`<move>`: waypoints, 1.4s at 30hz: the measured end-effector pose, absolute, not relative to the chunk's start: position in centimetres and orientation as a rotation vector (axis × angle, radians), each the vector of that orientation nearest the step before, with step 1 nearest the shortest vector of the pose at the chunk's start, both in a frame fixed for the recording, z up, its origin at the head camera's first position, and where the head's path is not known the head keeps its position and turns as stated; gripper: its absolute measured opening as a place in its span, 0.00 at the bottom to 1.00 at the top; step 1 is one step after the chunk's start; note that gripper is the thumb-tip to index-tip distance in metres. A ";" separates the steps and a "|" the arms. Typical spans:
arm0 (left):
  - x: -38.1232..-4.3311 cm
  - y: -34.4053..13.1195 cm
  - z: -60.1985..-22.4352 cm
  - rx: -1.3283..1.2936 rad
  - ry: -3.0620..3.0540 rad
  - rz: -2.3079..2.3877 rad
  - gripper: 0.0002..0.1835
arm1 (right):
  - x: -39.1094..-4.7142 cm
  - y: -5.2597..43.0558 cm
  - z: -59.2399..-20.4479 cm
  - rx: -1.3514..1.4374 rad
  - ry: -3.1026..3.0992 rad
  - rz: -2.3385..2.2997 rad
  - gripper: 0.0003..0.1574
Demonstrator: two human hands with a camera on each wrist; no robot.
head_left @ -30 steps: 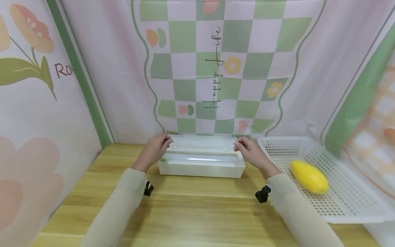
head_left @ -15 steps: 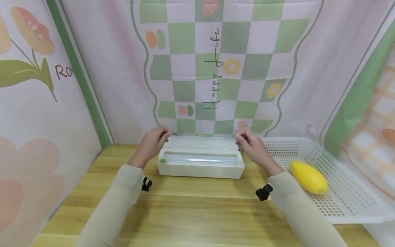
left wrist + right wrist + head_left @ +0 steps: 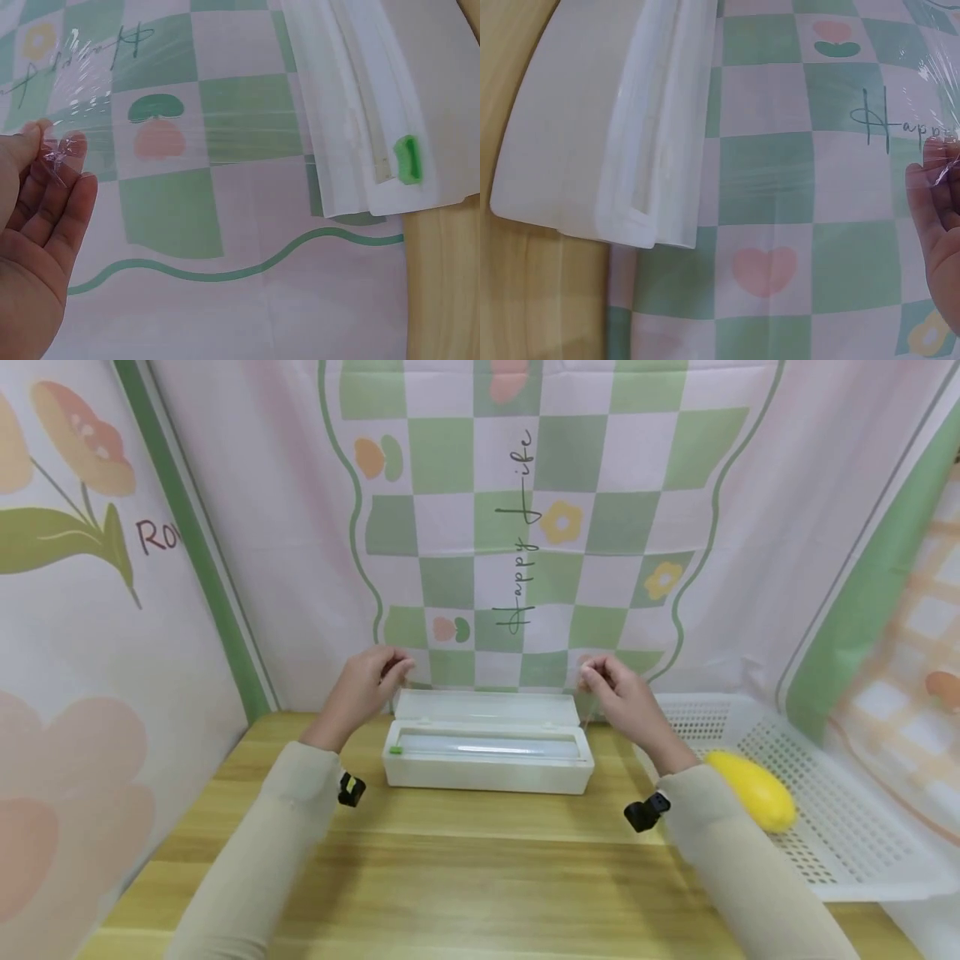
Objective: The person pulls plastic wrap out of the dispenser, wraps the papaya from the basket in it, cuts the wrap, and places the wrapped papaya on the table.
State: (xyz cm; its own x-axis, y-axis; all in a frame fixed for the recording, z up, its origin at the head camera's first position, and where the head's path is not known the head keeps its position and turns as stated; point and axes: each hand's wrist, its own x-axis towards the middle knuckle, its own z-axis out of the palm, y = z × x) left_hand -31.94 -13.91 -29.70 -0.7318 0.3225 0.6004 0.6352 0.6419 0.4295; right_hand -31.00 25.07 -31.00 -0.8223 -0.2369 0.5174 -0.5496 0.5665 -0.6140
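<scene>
Between my thumb and fingers, my left hand (image 3: pixel 367 687) pinches a corner of clear cling film (image 3: pixel 75 82). My right hand (image 3: pixel 624 703) pinches the opposite corner, at the edge of the right wrist view. The film stretches between both hands and runs down to a white cling film dispenser (image 3: pixel 487 778), whose lid (image 3: pixel 487 707) stands raised at the back. A roll (image 3: pixel 487 747) shows inside the box, and a green slider (image 3: pixel 409 160) sits at the left end of its cutter rail. Both hands are above and behind the box, one near each end.
A white perforated basket (image 3: pixel 862 893) stands on the right, with a yellow oval fruit or vegetable (image 3: pixel 757 793) lying in it. The wooden table (image 3: pixel 480 877) ends at a patterned cloth backdrop (image 3: pixel 442 527) close behind the box. More printed cloth hangs at both sides.
Both hands have risen from the lid's edge and moved slightly apart, drawing the film upward out of the box. The box and basket have stayed in place.
</scene>
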 end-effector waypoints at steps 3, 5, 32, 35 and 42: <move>-31.8 -13.9 -29.0 -0.750 -2.377 -0.882 0.13 | -30.8 25.0 -30.2 0.630 -2.416 1.120 0.21; -31.8 -13.8 -28.5 -0.749 -2.375 -0.871 0.13 | -30.7 25.0 -29.7 0.610 -2.419 1.108 0.21; -31.6 -14.0 -22.0 -0.801 -2.241 -0.818 0.13 | -30.6 24.5 -23.2 0.645 -2.276 1.050 0.21; -31.6 -14.0 -21.3 -0.806 -2.233 -0.807 0.13 | -30.7 24.5 -22.7 0.644 -2.267 1.055 0.20; -31.4 -14.1 -19.8 -0.806 -2.210 -0.792 0.13 | -30.6 24.2 -21.3 0.648 -2.214 1.086 0.19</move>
State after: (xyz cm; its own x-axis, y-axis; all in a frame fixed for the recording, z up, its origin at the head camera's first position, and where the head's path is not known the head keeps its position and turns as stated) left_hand -31.45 -14.13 -19.85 -0.6015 0.3219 0.7312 0.7131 0.6290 0.3097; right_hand -30.56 24.18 -21.30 -0.7118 -0.1666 0.6824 -0.6415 0.5498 -0.5350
